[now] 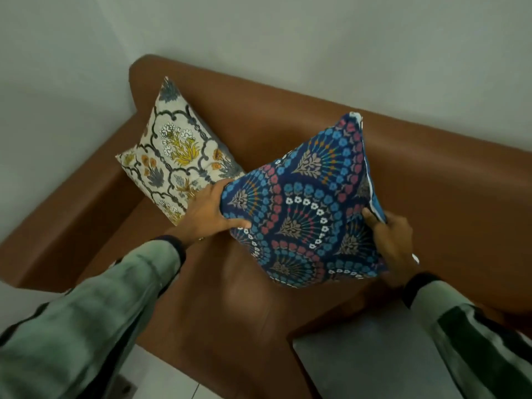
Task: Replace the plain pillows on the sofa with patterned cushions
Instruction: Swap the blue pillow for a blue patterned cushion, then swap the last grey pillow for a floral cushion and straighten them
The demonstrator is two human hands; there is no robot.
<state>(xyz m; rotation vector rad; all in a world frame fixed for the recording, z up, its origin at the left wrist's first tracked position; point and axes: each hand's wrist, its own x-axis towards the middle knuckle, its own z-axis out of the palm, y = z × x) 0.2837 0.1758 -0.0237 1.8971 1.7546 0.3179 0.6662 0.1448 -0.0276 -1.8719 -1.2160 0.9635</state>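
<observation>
Brown sofa (288,133), against pale wall. Item 1: cream floral cushion (178,156), propped in the sofa's left corner. Item 2: navy patterned cushion (305,208), over the seat, grip closed on its 2 side edges by left hand (207,214) and right hand (391,243). Item 3: plain grey pillow (368,358), lower right, on the seat's front edge.

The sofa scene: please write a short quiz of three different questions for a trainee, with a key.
1. True or false: both hands grip the blue patterned cushion.
2. Where does the cream floral cushion rest? A) in the sofa corner B) on the floor
3. What plain item lies on the seat at lower right?

Key: 1. True: left hand, right hand. 2. A. 3. The grey pillow.
</observation>
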